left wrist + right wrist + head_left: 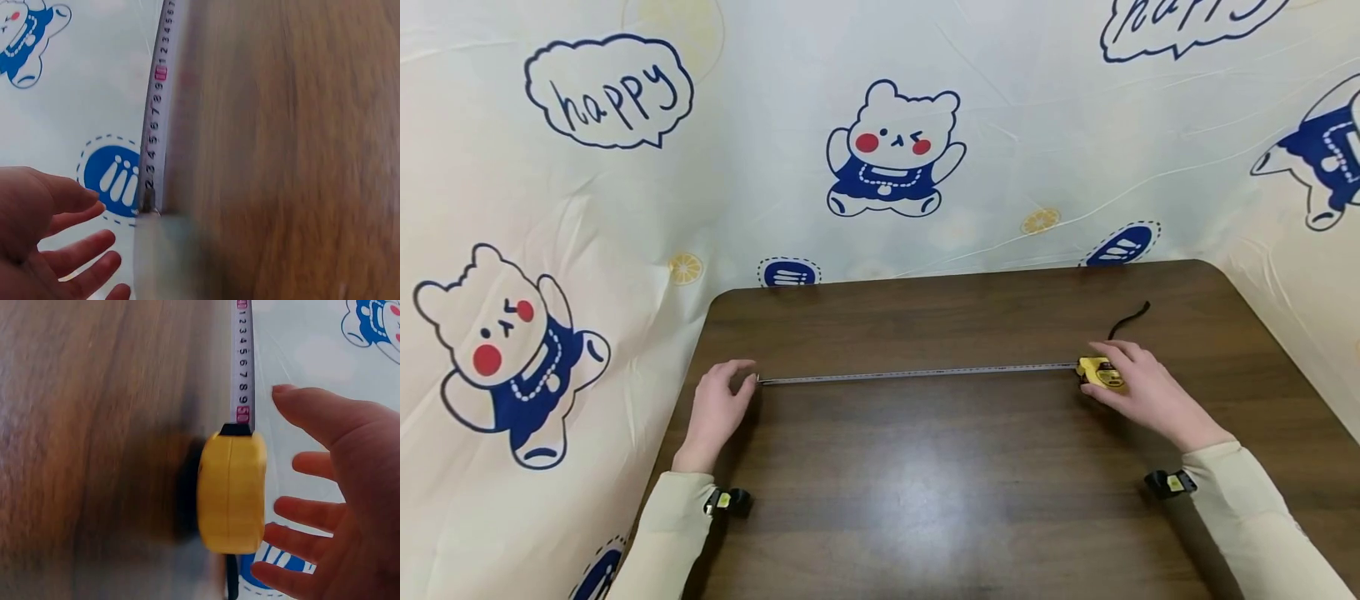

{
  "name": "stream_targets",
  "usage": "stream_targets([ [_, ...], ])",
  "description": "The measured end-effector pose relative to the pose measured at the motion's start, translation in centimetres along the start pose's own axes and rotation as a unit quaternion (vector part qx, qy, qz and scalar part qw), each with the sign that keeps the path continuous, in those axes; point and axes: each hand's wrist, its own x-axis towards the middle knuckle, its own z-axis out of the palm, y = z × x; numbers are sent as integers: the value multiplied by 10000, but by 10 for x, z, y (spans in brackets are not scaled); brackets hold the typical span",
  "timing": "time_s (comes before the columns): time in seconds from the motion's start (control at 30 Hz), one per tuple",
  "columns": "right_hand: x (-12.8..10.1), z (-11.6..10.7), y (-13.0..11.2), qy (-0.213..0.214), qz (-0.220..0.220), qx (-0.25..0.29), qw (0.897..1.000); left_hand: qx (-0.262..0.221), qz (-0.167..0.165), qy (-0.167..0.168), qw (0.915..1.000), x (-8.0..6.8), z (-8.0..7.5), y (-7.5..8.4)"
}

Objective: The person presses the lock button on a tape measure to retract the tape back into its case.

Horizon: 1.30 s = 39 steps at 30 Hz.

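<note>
A yellow tape measure (1102, 372) lies at the right of the brown table, its blade (917, 373) drawn out straight to the left. Beside the blade's metal end (147, 203) is my left hand (718, 406), thumb and fingers spread with a gap to the tape in the left wrist view. My right hand (1142, 393) hovers at the case, partly covering it in the head view. In the right wrist view its fingers (306, 512) are spread and loose around the case's side, gripping nothing. Numbers near 50 show at the case mouth.
A black wrist strap (1129, 318) trails from the case toward the table's back. The wooden table (917, 500) has rounded far corners. A pale printed cloth (760, 183) with cartoon bears hangs behind it and at the sides. Each wrist carries a small black camera (1170, 483).
</note>
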Motion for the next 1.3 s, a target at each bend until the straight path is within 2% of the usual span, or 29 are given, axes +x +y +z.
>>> stream_targets([
  [0.17,-1,1,6,-388,166,44,9991,1,-173,-370,9992,0,-1,-7],
  [0.3,0,2,10,-483,205,100,9986,-40,-137,-482,9987,1,0,-10],
  [0.53,4,0,13,-444,-223,51,9988,133,80,-497,9986,3,1,-10],
  [0.73,4,2,18,-568,-412,103,9975,275,262,-521,9979,5,1,-10],
  [0.9,3,4,24,-509,-806,246,9951,281,91,-568,9979,6,0,-10],
  [1.03,3,5,25,-541,-842,284,9946,274,-43,-584,9979,6,0,-10],
  [1.3,4,1,24,-810,-699,382,9935,322,-3,-559,9979,7,3,-12],
])
